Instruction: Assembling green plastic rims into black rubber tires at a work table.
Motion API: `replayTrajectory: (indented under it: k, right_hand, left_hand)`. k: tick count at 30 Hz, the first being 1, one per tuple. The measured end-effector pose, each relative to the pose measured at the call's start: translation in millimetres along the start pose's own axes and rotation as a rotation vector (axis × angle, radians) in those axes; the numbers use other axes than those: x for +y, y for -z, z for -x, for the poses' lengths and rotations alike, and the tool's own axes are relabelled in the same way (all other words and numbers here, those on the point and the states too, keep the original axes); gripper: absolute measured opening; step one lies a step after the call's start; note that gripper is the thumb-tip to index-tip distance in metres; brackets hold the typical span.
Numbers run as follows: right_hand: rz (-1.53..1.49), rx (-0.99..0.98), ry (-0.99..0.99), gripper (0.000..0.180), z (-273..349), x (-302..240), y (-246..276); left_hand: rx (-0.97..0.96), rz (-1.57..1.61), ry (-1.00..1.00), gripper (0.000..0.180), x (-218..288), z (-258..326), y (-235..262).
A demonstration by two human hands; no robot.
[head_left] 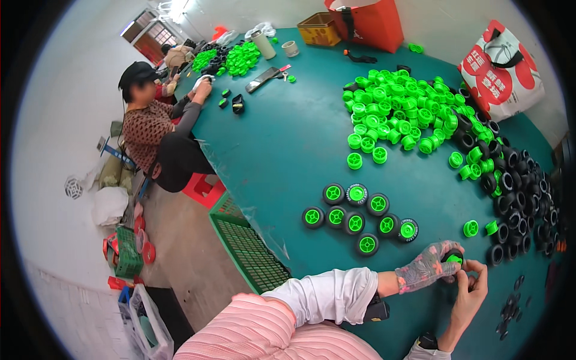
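My left hand (427, 267), in a grey flowered glove, is closed around a small toy wheel (454, 258), a black tire with a bright green rim in it. My bare right hand (471, 293) pinches at the near side of the same wheel, thumb and fingertips against it; its exact grip is partly hidden. Left of my hands lie several wheels with tires fitted (355, 222), in a loose group. Just beyond my hands sit two loose green rims (471, 228). Many black tires (515, 204) are heaped at the right.
A large pile of green rims (402, 108) covers the table's far middle. A white-and-red bag (503, 75), a red bag (372, 27) and a yellow box (318, 30) stand at the back. A green crate (252, 246) adjoins the left edge; a co-worker (150, 120) sits beyond.
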State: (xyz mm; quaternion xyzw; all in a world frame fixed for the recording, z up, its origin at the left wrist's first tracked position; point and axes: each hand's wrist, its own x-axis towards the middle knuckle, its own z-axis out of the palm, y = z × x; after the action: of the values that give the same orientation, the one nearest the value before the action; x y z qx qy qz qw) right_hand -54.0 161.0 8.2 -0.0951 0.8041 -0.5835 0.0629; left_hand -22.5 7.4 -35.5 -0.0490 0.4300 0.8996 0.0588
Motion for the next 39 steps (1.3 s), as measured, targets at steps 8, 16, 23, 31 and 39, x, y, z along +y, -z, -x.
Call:
replayTrajectory:
  k: [8, 16, 23, 31, 39]
  right_hand:
    - [-0.068, -0.011, -0.048, 0.017, -3.7, 1.8, 8.6]
    - [-0.03, -0.076, 0.023, 0.031, -2.6, -2.1, 11.6]
    - [0.133, -0.042, 0.132, 0.029, -1.9, -5.6, 3.3]
    - [0.06, 0.074, 0.193, 0.028, 3.6, -21.1, -1.3]
    - [0.035, -0.004, 0.091, 0.012, 2.7, -19.8, -2.1]
  left_hand:
    - [-0.05, 0.016, 0.003, 0.038, 8.7, -1.4, -3.3]
    - [-0.073, 0.14, 0.137, 0.04, 17.9, -0.1, 1.0]
    - [-0.034, -0.015, 0.02, 0.039, 11.1, -0.9, -6.8]
    - [-0.024, -0.162, -0.035, 0.048, 24.0, 4.0, -8.5]
    - [0.077, -0.485, -0.243, 0.034, 1.5, 3.2, -9.1]
